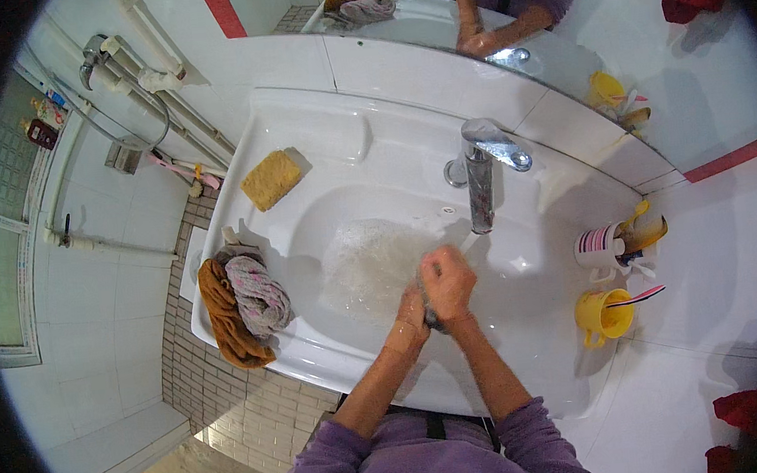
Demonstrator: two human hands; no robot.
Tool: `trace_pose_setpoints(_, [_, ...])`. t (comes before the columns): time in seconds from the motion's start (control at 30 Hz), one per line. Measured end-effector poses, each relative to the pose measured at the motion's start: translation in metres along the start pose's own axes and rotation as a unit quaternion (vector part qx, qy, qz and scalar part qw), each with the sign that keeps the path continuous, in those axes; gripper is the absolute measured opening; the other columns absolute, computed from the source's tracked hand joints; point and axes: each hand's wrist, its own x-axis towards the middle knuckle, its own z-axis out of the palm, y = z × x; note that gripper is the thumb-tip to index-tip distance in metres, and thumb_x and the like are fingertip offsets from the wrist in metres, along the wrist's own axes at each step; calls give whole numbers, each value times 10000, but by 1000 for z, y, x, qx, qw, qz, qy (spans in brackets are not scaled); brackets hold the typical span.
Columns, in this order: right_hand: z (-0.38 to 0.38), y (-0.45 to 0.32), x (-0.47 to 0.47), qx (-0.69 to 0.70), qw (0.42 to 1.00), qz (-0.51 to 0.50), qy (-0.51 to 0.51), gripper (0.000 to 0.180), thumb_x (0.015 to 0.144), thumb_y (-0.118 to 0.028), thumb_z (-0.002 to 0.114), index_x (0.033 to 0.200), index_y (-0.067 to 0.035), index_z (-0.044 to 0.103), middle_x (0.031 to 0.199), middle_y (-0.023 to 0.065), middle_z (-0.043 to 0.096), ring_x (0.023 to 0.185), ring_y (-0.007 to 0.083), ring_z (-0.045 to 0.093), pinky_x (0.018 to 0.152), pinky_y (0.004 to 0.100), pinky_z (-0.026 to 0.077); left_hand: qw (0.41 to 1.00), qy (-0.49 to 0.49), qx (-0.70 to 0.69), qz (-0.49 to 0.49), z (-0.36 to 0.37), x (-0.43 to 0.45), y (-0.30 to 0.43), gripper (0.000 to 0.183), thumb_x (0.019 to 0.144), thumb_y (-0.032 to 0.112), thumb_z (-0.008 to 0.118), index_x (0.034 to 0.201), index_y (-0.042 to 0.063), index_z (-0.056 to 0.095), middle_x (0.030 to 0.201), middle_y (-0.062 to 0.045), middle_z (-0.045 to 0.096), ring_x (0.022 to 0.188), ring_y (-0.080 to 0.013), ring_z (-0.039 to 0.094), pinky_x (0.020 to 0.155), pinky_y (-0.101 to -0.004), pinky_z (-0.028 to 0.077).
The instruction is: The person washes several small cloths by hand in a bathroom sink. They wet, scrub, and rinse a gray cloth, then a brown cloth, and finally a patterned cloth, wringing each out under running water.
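Over the basin of a white ceramic washbasin (547, 343), both hands are close together beneath the faucet. My right hand (450, 284) is clenched on a small dark item (431, 318), perhaps cloth, mostly hidden between the palms. My left hand (412, 308) presses against the same item from the other side, its fingers partly covered. Water runs from the chrome faucet (480, 188) just beyond the right fist. Foamy, cloudy water (371, 267) lies in the bowl to the left of the hands.
A yellow sponge (271, 180) rests on the back left ledge. Brown cloth (228, 318) and a grey-pink towel (258, 296) lie on the left rim. At right stand a striped mug (596, 246) and a yellow cup (591, 313) holding a toothbrush. A mirror (540, 90) backs the basin.
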Motion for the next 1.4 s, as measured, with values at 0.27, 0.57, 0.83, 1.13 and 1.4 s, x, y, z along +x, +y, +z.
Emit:
trace_pose_setpoints(0.27, [-27, 114, -3, 0, 984, 180, 9, 391, 816, -265, 591, 1084, 18, 555, 950, 161, 575, 879, 277, 552, 778, 356, 423, 981, 26, 189, 30, -4, 0, 45, 642, 781, 348, 625, 1309, 130, 331, 1250, -80, 421, 1118, -244, 428, 839, -398, 427])
trace_pose_setpoints(0.57, [8, 44, -42, 254, 936, 168, -179, 377, 756, -200, 658, 1068, -5, 572, 993, 147, 570, 957, 272, 540, 834, 332, 413, 992, 53, 95, -63, -35, 11, 46, 784, 756, 420, 631, 1382, 169, 231, 1370, -128, 282, 1202, -314, 342, 883, -487, 392])
trace_pose_setpoints(0.83, [-49, -83, -52, 133, 962, -17, -238, 173, 702, -210, 684, 825, -111, 614, 759, 72, 573, 724, 243, 571, 608, 338, 454, 998, 4, 58, -6, -7, -18, 49, 405, 821, 365, 579, 1101, 77, 534, 985, -84, 564, 960, -192, 525, 806, -323, 452])
trace_pose_setpoints(1.13, [-17, -59, -3, -57, 991, -29, -120, 117, 729, -198, 627, 795, -113, 578, 809, 67, 564, 714, 260, 561, 599, 379, 442, 947, -114, 267, 141, 7, -22, 13, 359, 894, 267, 467, 1182, 54, 455, 1130, -83, 528, 1025, -185, 509, 881, -308, 421])
trace_pose_setpoints(1.4, [-103, -88, 91, -228, 943, -239, 36, 318, 764, -236, 619, 1060, -131, 573, 1111, 82, 486, 998, 269, 462, 856, 420, 374, 996, -49, -70, -20, 5, -26, 26, 277, 899, 236, 443, 1087, 58, 540, 1043, -112, 592, 952, -242, 574, 826, -372, 481])
